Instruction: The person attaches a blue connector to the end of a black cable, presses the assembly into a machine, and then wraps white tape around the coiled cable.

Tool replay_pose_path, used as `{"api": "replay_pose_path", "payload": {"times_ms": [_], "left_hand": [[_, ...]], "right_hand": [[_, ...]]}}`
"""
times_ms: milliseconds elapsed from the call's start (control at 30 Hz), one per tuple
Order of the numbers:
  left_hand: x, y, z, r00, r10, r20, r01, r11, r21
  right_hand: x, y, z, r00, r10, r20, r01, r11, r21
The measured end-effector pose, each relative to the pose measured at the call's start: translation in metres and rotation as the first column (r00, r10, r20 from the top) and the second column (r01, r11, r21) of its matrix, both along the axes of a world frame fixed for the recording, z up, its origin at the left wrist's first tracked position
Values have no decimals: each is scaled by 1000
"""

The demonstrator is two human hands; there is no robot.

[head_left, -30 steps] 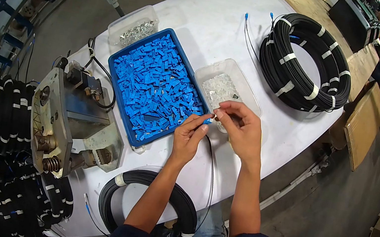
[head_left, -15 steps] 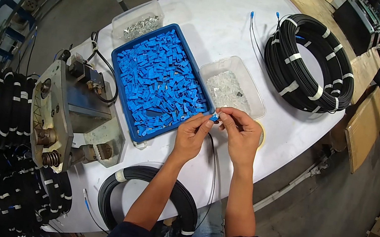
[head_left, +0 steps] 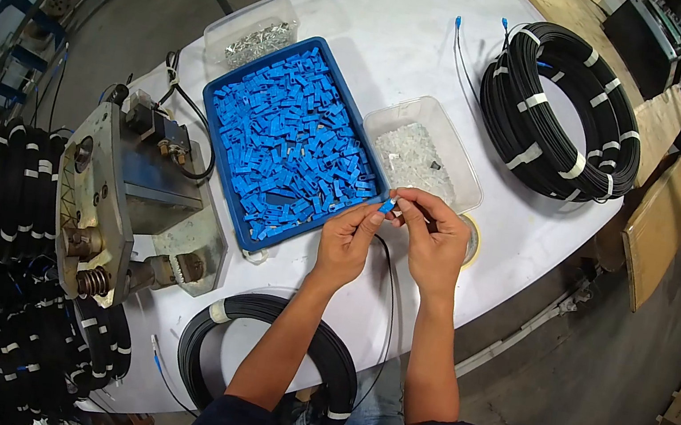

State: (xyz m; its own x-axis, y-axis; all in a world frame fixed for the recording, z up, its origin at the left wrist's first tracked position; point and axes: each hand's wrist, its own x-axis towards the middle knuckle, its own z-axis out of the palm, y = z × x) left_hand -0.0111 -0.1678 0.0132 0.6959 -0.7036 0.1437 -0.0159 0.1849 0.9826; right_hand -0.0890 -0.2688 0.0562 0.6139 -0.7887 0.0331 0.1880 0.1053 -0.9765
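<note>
Both hands meet just past the near right corner of the blue tray. My left hand (head_left: 344, 245) pinches a small blue cable connector (head_left: 386, 207) between thumb and fingertips. From the other side, the closed thumb and fingers of my right hand (head_left: 437, 239) are on the same connector's upper end, where a small whitish bit shows; its kind cannot be made out. A thin black cable (head_left: 391, 298) hangs below the hands and runs down toward the coil of black cable (head_left: 196, 350) at the table's near edge, partly behind my left forearm.
Blue plastic pieces fill the blue tray (head_left: 236, 218). Beside it stands a clear tub (head_left: 466, 175) of translucent pieces; another clear tub (head_left: 218, 39) holds metal bits. A metal press (head_left: 99, 199) is on the left, a large cable coil (head_left: 503, 105) far right, a tape roll (head_left: 475, 239) by my right hand.
The hands stay together, and the blue connector shows slightly more between the fingertips. The whole view has shifted a little.
</note>
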Motion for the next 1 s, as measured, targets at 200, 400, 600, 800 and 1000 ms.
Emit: {"api": "replay_pose_path", "payload": {"times_ms": [200, 400, 600, 800, 1000], "left_hand": [[-2, -1, -12, 998, 38, -51, -41, 998, -50], [-2, 3, -9, 986, 103, -131, -104, 995, 1], [4, 2, -25, 951, 137, -277, -147, 989, -15], [6, 8, -33, 916, 112, -385, -152, 986, -75], [6, 9, -30, 913, 95, -397, -153, 981, -117]], "right_hand": [[4, 5, 2, 999, -18, -44, 16, 999, -34], [9, 9, 0, 993, 10, -114, -23, 993, -120], [19, 10, 3, 982, -4, -191, -70, 922, -380], [23, 17, 11, 983, 9, -184, -79, 922, -379], [23, 18, 3, 985, 54, -164, -110, 929, -354]]}}
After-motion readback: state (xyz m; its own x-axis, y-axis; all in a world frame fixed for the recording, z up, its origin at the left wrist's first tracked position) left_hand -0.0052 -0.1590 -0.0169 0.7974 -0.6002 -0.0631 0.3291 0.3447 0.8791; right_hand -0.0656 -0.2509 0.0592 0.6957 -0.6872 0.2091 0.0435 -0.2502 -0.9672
